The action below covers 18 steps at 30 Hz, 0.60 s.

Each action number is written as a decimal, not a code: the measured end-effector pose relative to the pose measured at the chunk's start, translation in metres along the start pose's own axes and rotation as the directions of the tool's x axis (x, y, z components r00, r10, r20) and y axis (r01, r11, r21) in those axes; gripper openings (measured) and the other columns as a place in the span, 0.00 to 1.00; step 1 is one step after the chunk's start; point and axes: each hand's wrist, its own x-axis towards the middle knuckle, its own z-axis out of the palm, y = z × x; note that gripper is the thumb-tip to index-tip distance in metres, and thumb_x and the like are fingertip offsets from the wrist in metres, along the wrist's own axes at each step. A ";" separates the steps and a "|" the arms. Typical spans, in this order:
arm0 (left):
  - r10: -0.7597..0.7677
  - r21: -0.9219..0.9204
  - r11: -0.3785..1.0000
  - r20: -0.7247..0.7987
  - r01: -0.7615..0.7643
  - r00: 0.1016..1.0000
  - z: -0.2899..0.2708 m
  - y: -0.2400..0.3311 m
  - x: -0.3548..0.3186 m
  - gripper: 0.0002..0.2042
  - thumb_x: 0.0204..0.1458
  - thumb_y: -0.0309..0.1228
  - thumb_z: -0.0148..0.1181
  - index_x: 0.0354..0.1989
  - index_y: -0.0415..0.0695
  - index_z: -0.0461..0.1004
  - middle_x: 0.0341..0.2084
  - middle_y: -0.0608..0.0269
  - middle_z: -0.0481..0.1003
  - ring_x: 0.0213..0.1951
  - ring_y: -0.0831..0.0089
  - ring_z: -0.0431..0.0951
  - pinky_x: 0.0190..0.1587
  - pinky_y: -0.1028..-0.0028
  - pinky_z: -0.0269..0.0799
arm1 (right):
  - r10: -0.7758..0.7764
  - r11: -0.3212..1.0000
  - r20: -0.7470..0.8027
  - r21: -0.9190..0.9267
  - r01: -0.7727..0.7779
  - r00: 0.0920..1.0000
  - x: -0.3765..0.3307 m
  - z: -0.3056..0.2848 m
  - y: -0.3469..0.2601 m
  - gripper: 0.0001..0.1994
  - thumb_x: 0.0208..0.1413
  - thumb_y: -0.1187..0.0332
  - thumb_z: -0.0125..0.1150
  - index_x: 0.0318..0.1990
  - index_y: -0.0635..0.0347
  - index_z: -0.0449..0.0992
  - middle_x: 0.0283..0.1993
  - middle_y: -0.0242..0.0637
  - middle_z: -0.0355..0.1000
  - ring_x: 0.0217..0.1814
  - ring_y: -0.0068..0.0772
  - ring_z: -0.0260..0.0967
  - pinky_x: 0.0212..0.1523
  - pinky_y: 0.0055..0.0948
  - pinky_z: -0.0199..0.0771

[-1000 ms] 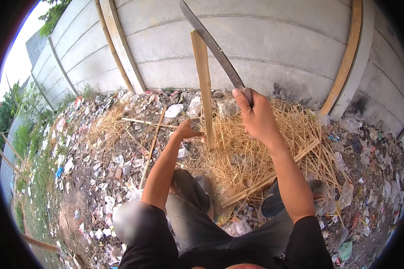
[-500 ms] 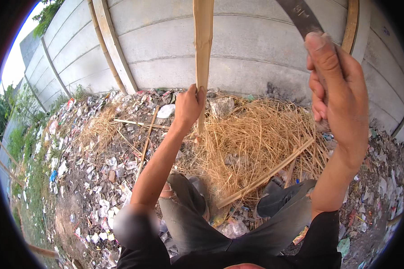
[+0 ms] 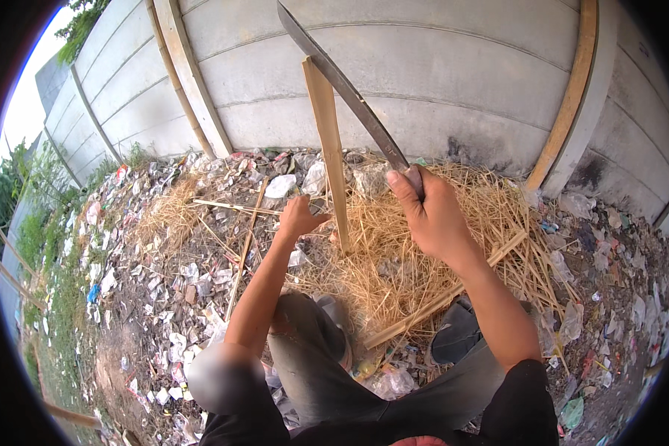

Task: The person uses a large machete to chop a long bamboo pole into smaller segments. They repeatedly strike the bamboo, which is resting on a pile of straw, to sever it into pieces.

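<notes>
A long machete [image 3: 364, 115] is gripped by its handle in my right hand [image 3: 440, 223]. The dark blade slants up to the left, and its edge meets the top end of a flat wooden or bamboo strip [image 3: 325, 123]. That strip stands nearly upright in front of me, its foot on the littered ground beside the straw-like pile. Just left of the strip is my left hand [image 3: 299, 218], open, thumb stretched toward the wood, with no visible grip on it.
A heap of thin pale splints [image 3: 401, 238] lies ahead of my shoes, with a longer strip [image 3: 446, 301] across it. Scattered rubbish [image 3: 163, 297] covers the ground. A grey panel wall [image 3: 453, 67] stands behind, with bamboo poles [image 3: 565, 111] leaning on it.
My right hand has swung the machete down and left onto the strip's top. My left hand has let go of the strip and dropped lower, while the strip has come down.
</notes>
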 end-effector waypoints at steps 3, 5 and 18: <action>0.202 -0.282 0.922 -0.232 -0.264 0.952 0.016 0.014 0.001 0.44 0.40 0.45 0.78 0.64 0.35 0.66 0.53 0.44 0.77 0.54 0.59 0.80 0.51 0.61 0.78 | -0.036 0.999 -0.040 0.013 0.037 0.999 -0.007 0.004 -0.003 0.23 0.68 0.51 0.53 0.30 0.64 0.69 0.16 0.37 0.62 0.17 0.31 0.60 0.22 0.34 0.60; 0.266 -0.314 0.885 -0.269 -0.345 0.926 0.034 0.030 0.000 0.36 0.43 0.46 0.76 0.54 0.33 0.72 0.44 0.40 0.79 0.48 0.51 0.81 0.48 0.60 0.78 | -0.041 0.999 -0.057 0.018 0.042 0.997 -0.014 0.005 -0.002 0.23 0.68 0.51 0.53 0.30 0.64 0.69 0.16 0.36 0.62 0.17 0.31 0.60 0.22 0.34 0.59; 0.303 -0.127 0.880 -0.590 -0.457 0.748 -0.118 0.141 -0.041 0.11 0.59 0.31 0.59 0.39 0.34 0.77 0.26 0.45 0.81 0.31 0.57 0.85 0.33 0.67 0.81 | 0.021 0.993 -0.479 0.109 0.036 0.878 -0.059 -0.130 -0.137 0.26 0.67 0.43 0.50 0.35 0.62 0.71 0.17 0.27 0.60 0.12 0.13 0.56 0.14 0.16 0.59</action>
